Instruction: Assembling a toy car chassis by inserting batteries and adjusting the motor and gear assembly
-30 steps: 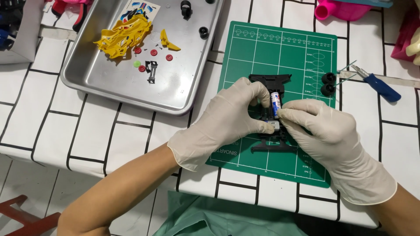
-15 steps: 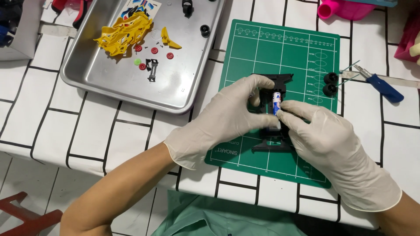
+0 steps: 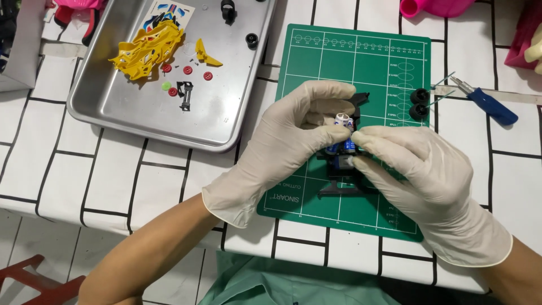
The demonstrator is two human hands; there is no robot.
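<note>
Both forearms enter from the bottom edge and meet at the middle of the frame over a green cutting mat [image 3: 389, 73]. The left hand [image 3: 282, 147], in a pale glove, comes up from the lower left with its fingers curled over and pinches a small cylindrical battery [image 3: 342, 123] between thumb and fingertips. The right hand [image 3: 423, 175], gloved alike, reaches in from the lower right; its fingers are bent and closed onto the black toy car chassis [image 3: 341, 175] beneath, just beside a second battery [image 3: 349, 147]. The held battery stands tilted, its metal end toward the top of the frame, its long axis running roughly bottom to top. The chassis lies on the mat, lengthwise up and down the frame. Farther up right rest two black wheels [image 3: 419, 103] and a blue-handled tool [image 3: 488, 105]. In the upper left sits a metal tray [image 3: 226, 121] with yellow plastic parts [image 3: 148, 51].
</note>
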